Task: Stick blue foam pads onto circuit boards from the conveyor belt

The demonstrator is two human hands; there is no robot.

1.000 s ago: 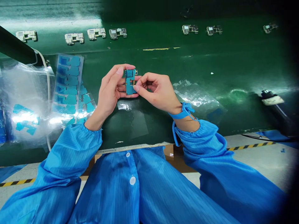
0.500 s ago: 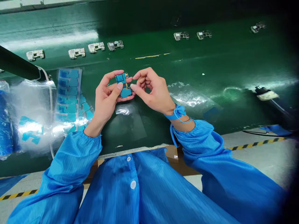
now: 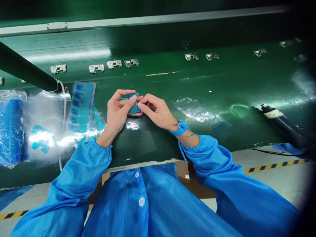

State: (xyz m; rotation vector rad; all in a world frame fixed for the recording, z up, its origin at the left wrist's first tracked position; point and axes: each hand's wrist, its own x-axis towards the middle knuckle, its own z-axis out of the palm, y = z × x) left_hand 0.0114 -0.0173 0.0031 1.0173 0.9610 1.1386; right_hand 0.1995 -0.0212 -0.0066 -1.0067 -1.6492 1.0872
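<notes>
A small blue circuit board (image 3: 134,108) is held above the green conveyor belt (image 3: 222,82) between both hands. My left hand (image 3: 118,112) wraps its fingers round the board's left side, with the thumb on top. From the right, my right hand (image 3: 155,110) pinches the board's edge between thumb and forefinger. A blue antistatic strap (image 3: 181,129) with a coiled cord circles my right wrist. Most of the board is hidden by my fingers.
A sheet of blue stickers (image 3: 81,105) lies left of my hands, beside clear plastic bags (image 3: 41,131). Small metal parts (image 3: 111,64) sit in a row far back on the belt. Clear film (image 3: 197,112) lies to the right, and a dark tool (image 3: 276,115) further right.
The board has been turned from upright to tilted and is more covered by my fingers. Both hands stay on it. The camera view has tipped up, showing more of the far belt.
</notes>
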